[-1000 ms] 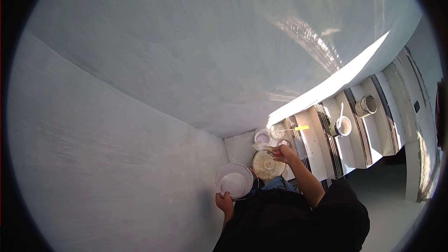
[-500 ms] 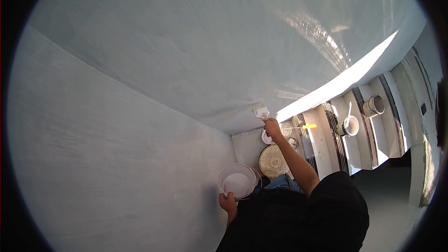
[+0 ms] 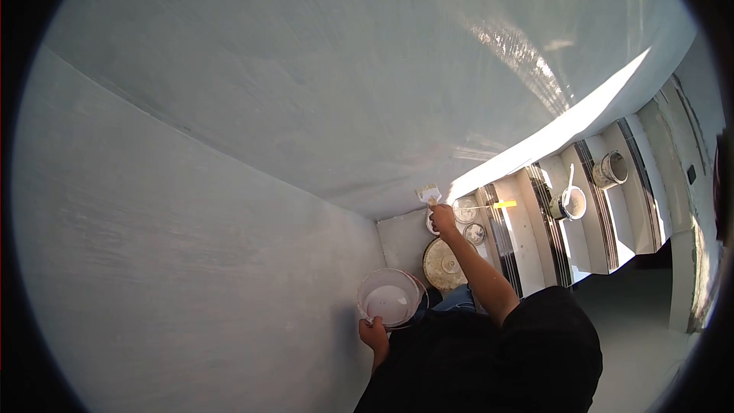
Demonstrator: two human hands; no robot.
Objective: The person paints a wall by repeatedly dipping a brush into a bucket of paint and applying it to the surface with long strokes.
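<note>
My right hand (image 3: 442,219) is closed round the handle of a wide paintbrush (image 3: 430,195), its white-coated head close to the lower part of the grey-blue wall (image 3: 306,92). At the bottom centre, my left hand (image 3: 374,334) grips the near rim of a bucket (image 3: 388,297) that holds pale, whitish paint. The bucket's thin wire handle leans over to its right side. Below my right forearm sits a large round lid (image 3: 447,264), stained with paint and partly covered by my clothing.
Small tubs (image 3: 475,233) stand beside the lid, near a yellow-handled tool (image 3: 505,204). Stairs with dark edge strips (image 3: 539,222) rise to the right, bearing a paint pot with a white stick (image 3: 569,203) and another pot (image 3: 610,170). A second wall (image 3: 168,260) meets the first in a corner.
My right hand and the paintbrush have moved slightly down, and the brush head has turned more upright. My left hand and the bucket stay nearly where they were.
</note>
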